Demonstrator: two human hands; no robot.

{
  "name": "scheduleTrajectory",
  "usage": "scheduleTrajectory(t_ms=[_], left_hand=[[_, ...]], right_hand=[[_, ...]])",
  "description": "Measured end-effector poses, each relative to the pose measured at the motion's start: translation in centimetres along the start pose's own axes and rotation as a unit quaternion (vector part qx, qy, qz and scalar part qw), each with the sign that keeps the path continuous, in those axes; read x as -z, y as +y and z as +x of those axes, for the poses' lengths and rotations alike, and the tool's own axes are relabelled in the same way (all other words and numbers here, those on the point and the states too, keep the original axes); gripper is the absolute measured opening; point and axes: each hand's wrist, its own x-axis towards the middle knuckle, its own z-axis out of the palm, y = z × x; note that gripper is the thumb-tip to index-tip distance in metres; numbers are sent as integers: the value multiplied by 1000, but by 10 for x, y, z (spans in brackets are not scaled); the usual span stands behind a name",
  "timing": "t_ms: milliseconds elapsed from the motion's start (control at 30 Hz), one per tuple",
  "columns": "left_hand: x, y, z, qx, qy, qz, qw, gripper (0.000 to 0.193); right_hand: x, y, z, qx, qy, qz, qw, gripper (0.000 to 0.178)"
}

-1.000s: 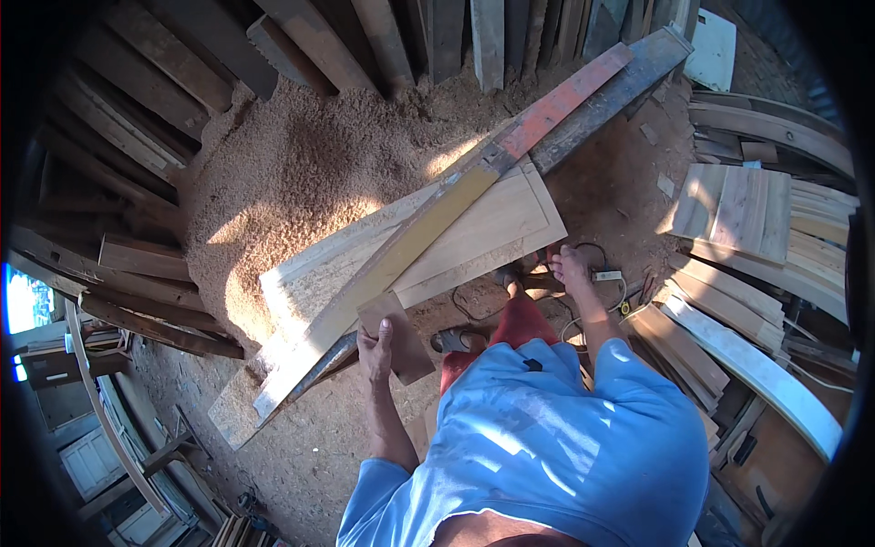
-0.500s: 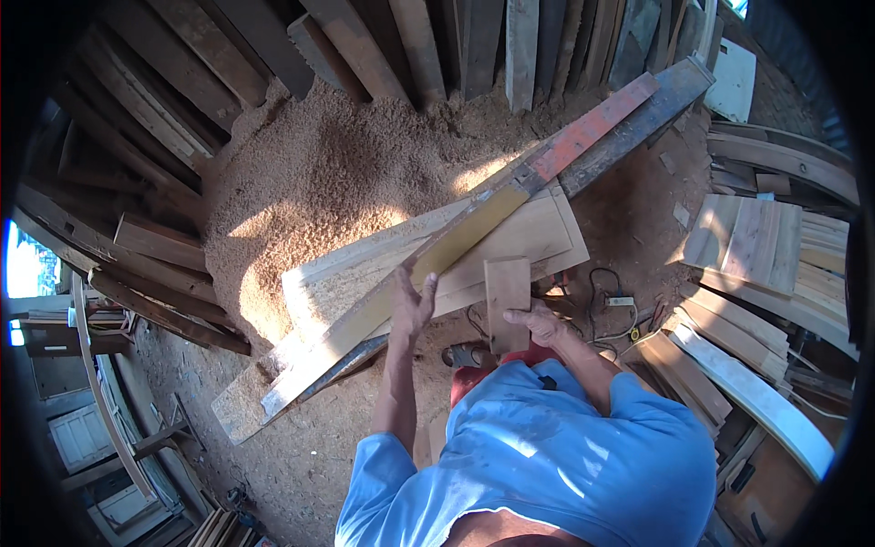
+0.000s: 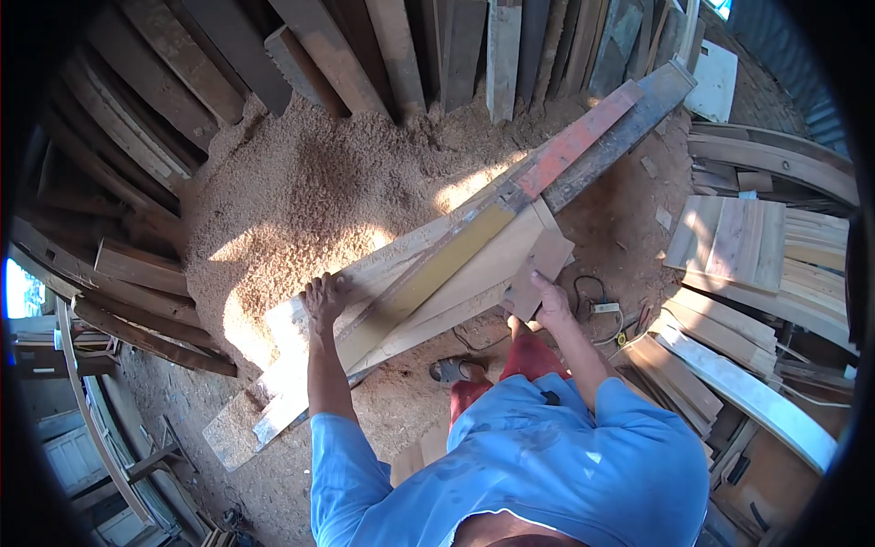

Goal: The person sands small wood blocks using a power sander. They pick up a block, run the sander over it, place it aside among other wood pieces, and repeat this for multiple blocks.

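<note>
My right hand [image 3: 550, 301] grips a short flat wooden board [image 3: 540, 270], thumb on its upper face; the board is tilted over the near side of the workpiece. My left hand [image 3: 325, 297] rests with fingers apart at the far edge of a wide pale plank [image 3: 401, 251], close to its left end. A long straight beam [image 3: 437, 260], yellow along the middle and orange-red [image 3: 579, 137] toward the far right, lies diagonally across the plank. Under them runs a dark, worn support timber [image 3: 624, 118].
A large heap of wood shavings [image 3: 310, 173] lies beyond the plank, with upright boards [image 3: 396, 55] behind it. Stacked planks [image 3: 729, 242] stand at the right. A power strip [image 3: 605, 308] with cables sits on the ground near my right forearm. My sandalled foot [image 3: 456, 369] is below the plank.
My left hand has moved left and away from me, off the yellow beam to the plank's far edge. My right hand has tilted the short board, its top swinging rightward.
</note>
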Motion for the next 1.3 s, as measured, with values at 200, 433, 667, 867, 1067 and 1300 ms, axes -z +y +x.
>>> scheduleTrajectory(t_ms=[200, 433, 667, 867, 1067, 1300], left_hand=[[19, -2, -50, 30, -44, -21, 998, 42], [22, 9, -118, 84, -43, -23, 995, 51], [2, 0, -176, 251, 111, -68, 959, 61], [-34, -47, -310, 575, 135, -91, 802, 66], [-126, -120, -368, 375, 26, -713, 591, 46], [-74, 5, -395, 317, 118, -813, 475, 36]], right_hand=[[-30, -15, 41, 58, 33, 9, 998, 48], [-43, -10, 43, 67, 67, -84, 992, 48], [-25, 4, 40, 63, 68, -115, 989, 49], [-25, 29, 6, 110, 26, -162, 980, 56], [-53, 25, -16, 61, 16, -201, 978, 51], [-64, 60, -72, 46, -28, -206, 977, 50]])
